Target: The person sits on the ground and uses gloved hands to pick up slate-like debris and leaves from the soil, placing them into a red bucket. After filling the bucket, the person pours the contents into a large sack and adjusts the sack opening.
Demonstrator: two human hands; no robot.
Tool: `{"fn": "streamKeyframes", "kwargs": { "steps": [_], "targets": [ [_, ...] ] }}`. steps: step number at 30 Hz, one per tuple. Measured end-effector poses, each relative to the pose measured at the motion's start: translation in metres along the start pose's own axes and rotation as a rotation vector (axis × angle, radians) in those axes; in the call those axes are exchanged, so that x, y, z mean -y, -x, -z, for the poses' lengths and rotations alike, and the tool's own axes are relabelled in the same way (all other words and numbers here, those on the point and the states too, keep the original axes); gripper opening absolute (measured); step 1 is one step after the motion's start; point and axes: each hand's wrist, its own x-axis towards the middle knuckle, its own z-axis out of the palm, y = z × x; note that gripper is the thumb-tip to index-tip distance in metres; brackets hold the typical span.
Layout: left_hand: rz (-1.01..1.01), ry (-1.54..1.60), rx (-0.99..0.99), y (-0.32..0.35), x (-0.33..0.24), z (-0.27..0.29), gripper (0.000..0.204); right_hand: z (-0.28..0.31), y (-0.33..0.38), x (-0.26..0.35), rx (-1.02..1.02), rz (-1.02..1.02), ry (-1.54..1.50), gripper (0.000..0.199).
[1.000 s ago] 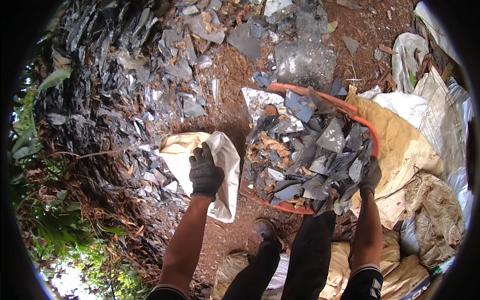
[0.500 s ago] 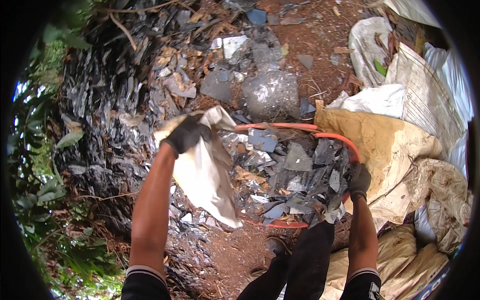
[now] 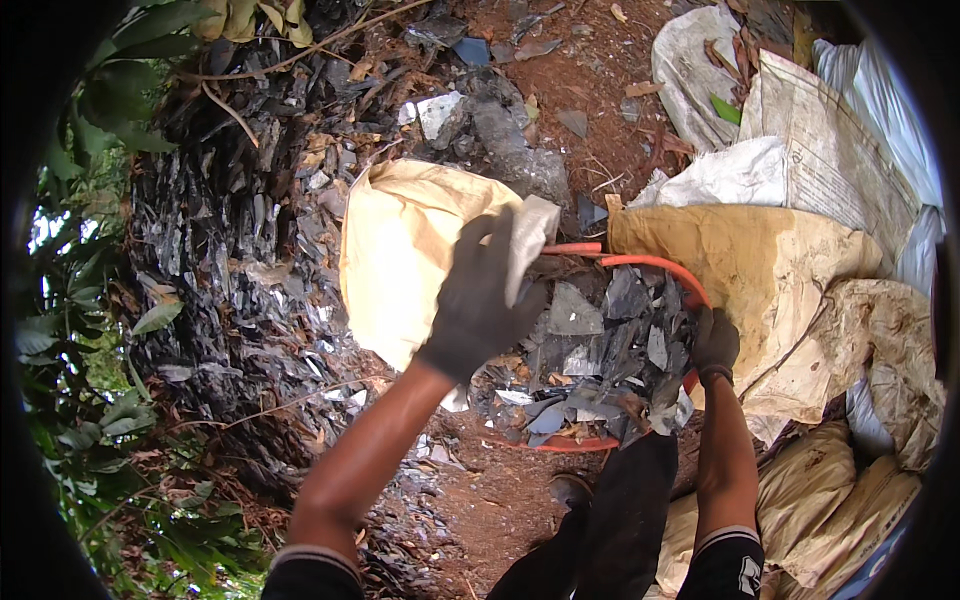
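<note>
My left hand [image 3: 478, 295], in a dark glove, is spread with its thumb apart. It lies against the inner edge of a cream sack [image 3: 395, 260], whose grey-white fold [image 3: 535, 232] shows beside the fingers. To the right, my gloved right hand [image 3: 715, 342] is closed round the side of an orange hoop [image 3: 675, 268], which has a break in its far side. Within the hoop lies a heap of grey stone-like shards [image 3: 575, 310], flat and sharp-edged. My left hand and the sack cover the heap's left part. Whether a container wall hangs below the hoop cannot be made out.
Dark broken slabs [image 3: 215, 240] are banked up on the left, beside leafy plants [image 3: 70, 300]. Worn sacks [image 3: 745, 255] lie along the right side, with more sacks [image 3: 800, 490] at lower right. Reddish soil [image 3: 480, 490] with loose chips surrounds my feet.
My left hand has moved right from the sack's far edge and spread its fingers. The sack has swung upward and opened out. My right hand keeps its hold on the hoop.
</note>
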Motion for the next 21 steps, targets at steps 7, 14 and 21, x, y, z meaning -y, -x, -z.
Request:
{"fn": "streamKeyframes", "kwargs": {
  "steps": [7, 14, 21],
  "targets": [
    [0.569, -0.07, -0.292, 0.218, 0.057, -0.06, 0.099, -0.006, -0.002, -0.007, -0.006, -0.03, 0.044, 0.055],
    [0.819, 0.398, -0.396, 0.26, 0.121, -0.135, 0.08, 0.002, 0.001, 0.011, -0.014, -0.005, -0.19, 0.059],
    [0.705, 0.217, -0.242, 0.33, 0.114, -0.144, 0.067, 0.004, 0.003, 0.009, -0.011, 0.009, -0.111, 0.061]
  ]
}}
